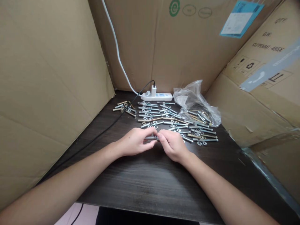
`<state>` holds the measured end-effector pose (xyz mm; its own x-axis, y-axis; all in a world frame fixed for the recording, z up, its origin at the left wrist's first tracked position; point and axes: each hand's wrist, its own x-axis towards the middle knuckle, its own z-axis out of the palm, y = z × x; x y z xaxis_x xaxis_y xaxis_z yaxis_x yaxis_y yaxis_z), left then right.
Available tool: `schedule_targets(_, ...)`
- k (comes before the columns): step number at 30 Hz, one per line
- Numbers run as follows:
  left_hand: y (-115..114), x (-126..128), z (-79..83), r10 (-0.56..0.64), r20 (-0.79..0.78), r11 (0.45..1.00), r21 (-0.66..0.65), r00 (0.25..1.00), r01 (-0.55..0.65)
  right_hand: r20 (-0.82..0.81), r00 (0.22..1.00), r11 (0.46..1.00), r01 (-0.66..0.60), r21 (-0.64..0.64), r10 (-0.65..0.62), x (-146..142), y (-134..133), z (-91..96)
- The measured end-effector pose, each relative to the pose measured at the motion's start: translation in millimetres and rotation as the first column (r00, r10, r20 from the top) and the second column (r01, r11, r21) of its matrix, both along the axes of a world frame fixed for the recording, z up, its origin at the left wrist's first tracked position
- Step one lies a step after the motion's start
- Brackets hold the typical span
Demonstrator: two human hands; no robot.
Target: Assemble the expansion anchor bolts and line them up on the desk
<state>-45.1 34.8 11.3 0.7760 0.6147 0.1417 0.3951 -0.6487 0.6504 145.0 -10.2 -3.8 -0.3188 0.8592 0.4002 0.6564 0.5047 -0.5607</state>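
Note:
My left hand (138,141) is closed in a pinch around the shank of a metal bolt (150,137), above the near side of the spread parts. At the bolt's right end, my right hand (172,144) has its thumb and fingers closed, hiding that end. A ring or nut shows on the bolt between the two hands. Just beyond them lie rows of silver and brassy bolts (150,113), with loose washers and nuts (172,122) among them. To the right, more bolts (203,136) lie beside flat washers (202,143).
A clear plastic bag (197,97) with metal parts lies at the back right. Behind the rows stands a white power strip (159,97); its black cable (103,132) crosses the table's left side. A small pile of bolts (124,107) lies back left. Cardboard walls (145,47) surround the dark table (150,184).

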Motion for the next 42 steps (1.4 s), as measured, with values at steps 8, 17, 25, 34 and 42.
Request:
schedule_targets(8, 0.9, -0.7, 0.6, 0.024, 0.006, 1.0, 0.01, 1.0, -0.024, -0.019, 0.999, 0.999, -0.028, -0.021, 0.027, 1.2, -0.6, 0.7)
schedule_targets(17, 0.6, -0.3, -0.1, -0.01, 0.009, 1.0, 0.012, 1.0, 0.01, -0.049, 0.998, 0.998, -0.042, -0.053, 0.039, 0.9, 2.9, -6.3)
schedule_targets(25, 1.3, -0.4, -0.9, 0.014, -0.01, 0.999, 0.029, 1.0, -0.013, -0.083, 0.996, 0.999, -0.019, -0.047, 0.015, 1.2, -1.5, -0.6)
schedule_targets(34, 0.0, -0.2, 1.4, 0.007, 0.03, 0.999, 0.037, 1.0, -0.008, -0.087, 0.995, 0.995, -0.055, -0.089, 0.048, 1.1, 2.0, -7.1)
schedule_targets(42, 0.1, 0.3, 1.2, 0.019, 0.019, 0.999, 0.029, 1.0, -0.019, -0.1, 0.995, 0.997, -0.008, -0.074, 0.001, 1.0, -0.1, -3.5)
